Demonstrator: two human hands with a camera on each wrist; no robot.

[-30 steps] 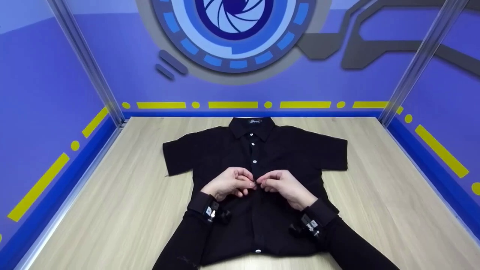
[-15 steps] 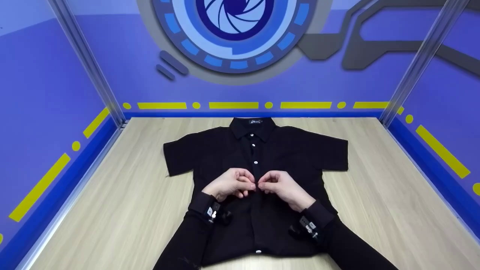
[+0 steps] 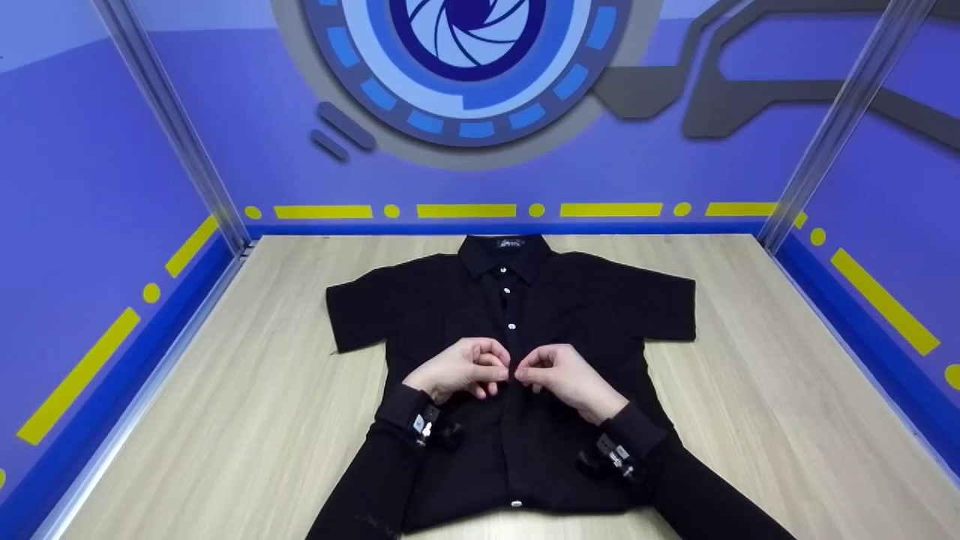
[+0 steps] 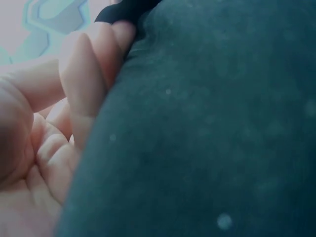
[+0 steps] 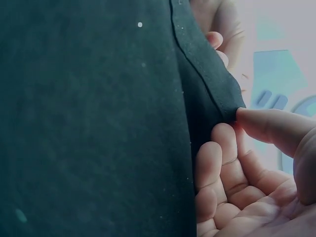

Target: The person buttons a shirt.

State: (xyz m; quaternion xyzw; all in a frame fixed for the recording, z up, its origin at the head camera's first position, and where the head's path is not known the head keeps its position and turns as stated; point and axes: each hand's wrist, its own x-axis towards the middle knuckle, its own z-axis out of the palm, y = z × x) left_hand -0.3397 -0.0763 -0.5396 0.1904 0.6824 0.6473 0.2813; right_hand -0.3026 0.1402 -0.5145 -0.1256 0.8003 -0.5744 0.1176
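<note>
Black cloth lies spread on the table (image 3: 277,352): I have the shirt (image 3: 465,315) under 2 hands, collar (image 3: 477,259) at the far end. Its placket (image 3: 514,435) runs lengthwise between them, so I judge neither nearer. The right hand (image 3: 571,381) pinches a raised edge, thumb against fingers; the left hand (image 3: 457,369), fingers curled, seems to pinch cloth just opposite.

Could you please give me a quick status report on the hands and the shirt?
Left hand, right hand: both pinching placket. Black shirt face-up on table. Nothing seen in the way.
</note>
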